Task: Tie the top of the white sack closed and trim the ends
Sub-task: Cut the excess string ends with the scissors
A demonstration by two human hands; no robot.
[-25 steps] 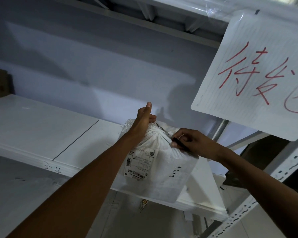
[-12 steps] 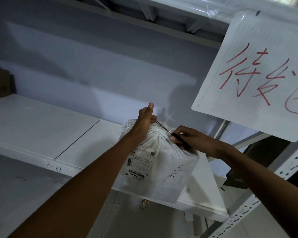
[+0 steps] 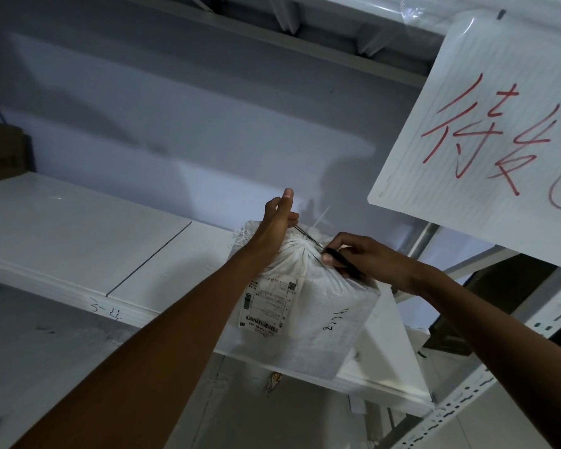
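Observation:
A white sack [image 3: 324, 322] with a shipping label [image 3: 268, 307] stands at the front edge of a white shelf [image 3: 78, 241]. Its top is gathered into a bunched neck [image 3: 300, 246]. My left hand [image 3: 277, 222] grips the gathered fabric above the neck, thumb pointing up. My right hand [image 3: 366, 259] holds dark-handled scissors [image 3: 334, 257], whose thin blades reach toward the neck. A thin white tie end [image 3: 321, 217] sticks up behind the neck.
A lined paper sign [image 3: 486, 137] with red writing hangs at upper right. A perforated metal shelf upright [image 3: 486, 384] runs along the right. A brown cardboard box [image 3: 4, 153] sits at far left on the shelf. Another shelf runs overhead.
My left hand rose slightly, pulling the sack top up. The white tie end now shows behind the neck. The scissors stay at the neck.

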